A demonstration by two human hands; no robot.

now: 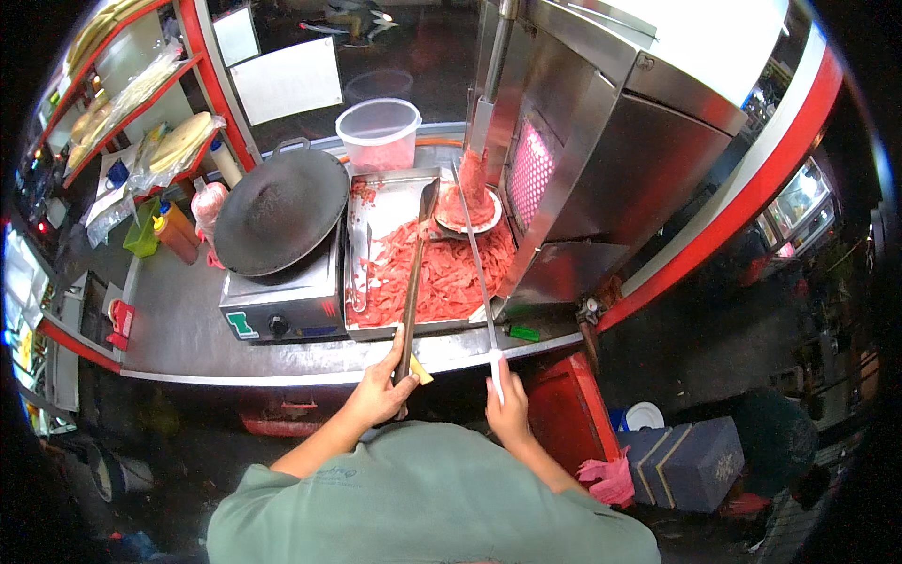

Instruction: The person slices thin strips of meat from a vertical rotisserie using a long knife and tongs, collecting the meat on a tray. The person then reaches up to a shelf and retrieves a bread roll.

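My left hand holds a long brown wooden-looking handle whose dark flat end lies by the tray's back; a small yellow piece shows beside that hand. In my right hand is the white handle of a long thin knife, its blade pointing away, across the front of the vertical spit. Meat remains around the spit's base on a round plate. Below it, a steel tray holds a heap of thin reddish meat slices, with metal tongs at its left side.
An upright grill with a glowing burner stands right of the spit. Left of the tray, a dark wok sits on a steel stove. Behind is a clear plastic tub. Sauce bottles and shelves of flatbread are at left.
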